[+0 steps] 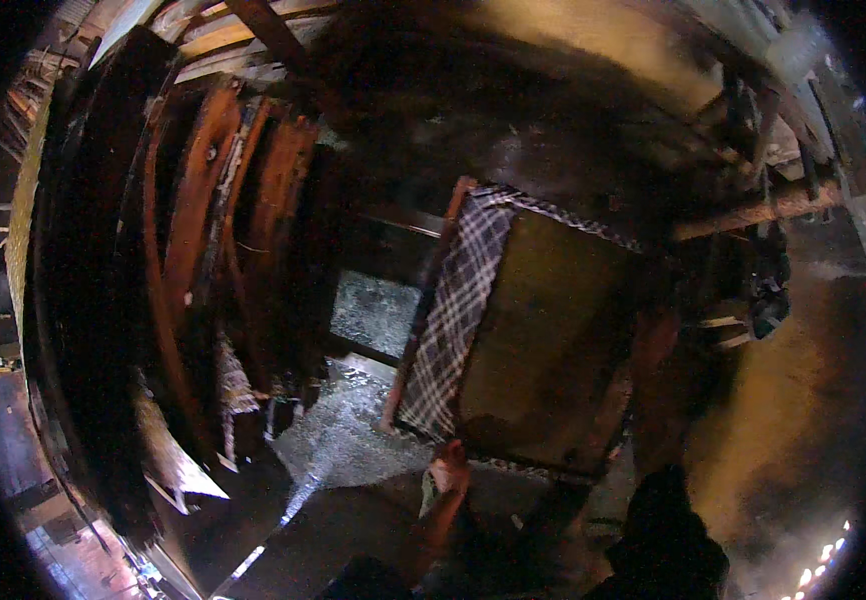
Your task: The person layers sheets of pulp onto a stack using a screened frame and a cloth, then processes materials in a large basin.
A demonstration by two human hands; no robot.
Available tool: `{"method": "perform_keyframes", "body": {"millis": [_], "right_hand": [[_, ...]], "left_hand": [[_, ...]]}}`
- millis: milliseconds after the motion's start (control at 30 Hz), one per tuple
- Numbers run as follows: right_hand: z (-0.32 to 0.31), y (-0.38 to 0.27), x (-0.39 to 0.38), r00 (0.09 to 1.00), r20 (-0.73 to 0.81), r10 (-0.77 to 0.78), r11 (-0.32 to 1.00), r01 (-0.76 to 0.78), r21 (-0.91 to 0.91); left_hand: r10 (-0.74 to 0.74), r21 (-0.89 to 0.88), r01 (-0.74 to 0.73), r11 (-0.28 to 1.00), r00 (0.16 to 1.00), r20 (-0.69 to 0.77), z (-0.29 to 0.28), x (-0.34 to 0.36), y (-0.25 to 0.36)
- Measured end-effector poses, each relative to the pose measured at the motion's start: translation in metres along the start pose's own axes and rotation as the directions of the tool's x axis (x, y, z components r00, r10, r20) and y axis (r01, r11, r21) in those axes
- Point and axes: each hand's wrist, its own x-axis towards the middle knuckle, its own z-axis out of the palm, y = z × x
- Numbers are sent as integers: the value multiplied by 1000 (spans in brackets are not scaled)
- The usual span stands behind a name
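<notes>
Fingers of your left hand (449,470) are bent closed in the head view, gripping the framed panel (548,320) at its near left corner. Your right hand (656,335) is in shadow at the panel's right edge; you can't tell from here how far its fingers are open or whether they grip. The panel is in front of you, between your hands, its flat middle a dull brown, with checked cloth (461,300) along its left side and a reddish wooden strip (394,398) beyond the cloth. To the left of it, you have a pale, shiny patch of floor (353,430) and a light rectangular pane (375,312). Farther left, rough brown boards (193,195) stand side by side; on the far right, a wooden pole (765,210) crosses the dim room
</notes>
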Motion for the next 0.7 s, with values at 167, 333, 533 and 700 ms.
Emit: {"method": "perform_keyframes", "body": {"millis": [167, 333, 533, 700], "right_hand": [[-30, 122, -159, 758, 638, -134, 453, -526, 720], [-4, 173, -226, 715, 576, -395, -278, -691, 667], [10, 158, -223, 859, 401, -319, -500, -512, 699], [-45, 161, -185, 463, 884, 56, -24, -885, 465]], "left_hand": [[-37, -93, 36, 995, 999, -13, 38, -4, -36], [331, 364, -306, 880, 944, -7, 75, -26, 118], [491, 401, -608, 685, 792, 363, 129, -37, 219], [516, 334, -762, 555, 630, 580, 131, -43, 275]]}}
